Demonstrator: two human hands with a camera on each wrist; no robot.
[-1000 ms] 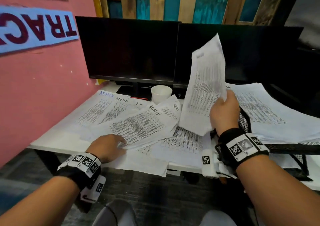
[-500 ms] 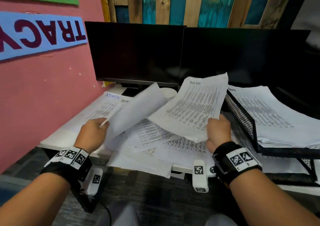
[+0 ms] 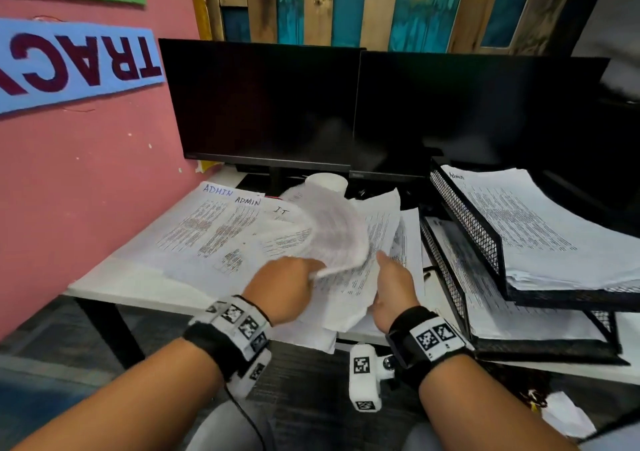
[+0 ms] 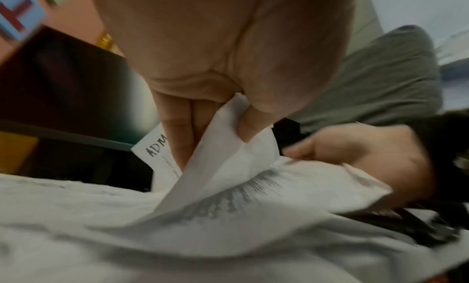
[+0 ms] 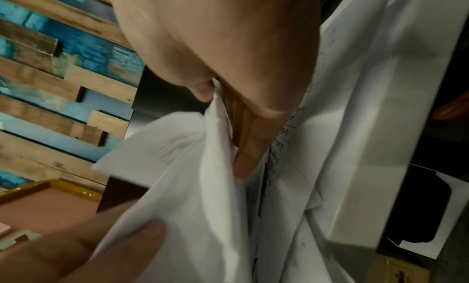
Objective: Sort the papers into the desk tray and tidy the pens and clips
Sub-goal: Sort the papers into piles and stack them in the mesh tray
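Both hands meet over the desk's front middle. My left hand (image 3: 311, 270) pinches a curled, blurred printed sheet (image 3: 329, 229) between thumb and fingers; in the left wrist view that sheet (image 4: 228, 167) is marked "ADM" at its corner. My right hand (image 3: 384, 267) grips another printed sheet (image 3: 356, 288) by its lower edge, and the right wrist view shows the thumb and fingers (image 5: 243, 147) clamped on it. The two sheets overlap. A black mesh two-tier desk tray (image 3: 464, 215) stands to the right, a paper stack (image 3: 519, 222) on its upper tier, more sheets in the lower tier (image 3: 519, 315).
Loose sheets (image 3: 214, 229) headed ADMIN and IT fan across the left of the white desk (image 3: 114, 282). A white cup (image 3: 327, 182) stands behind the papers, below two dark monitors (image 3: 263, 104). A pink wall closes the left side. Crumpled paper (image 3: 568, 416) lies on the floor.
My right hand brought its upright sheet down low over the desk. My left hand lifted a sheet off the pile and carried it right, onto the right hand's sheet.
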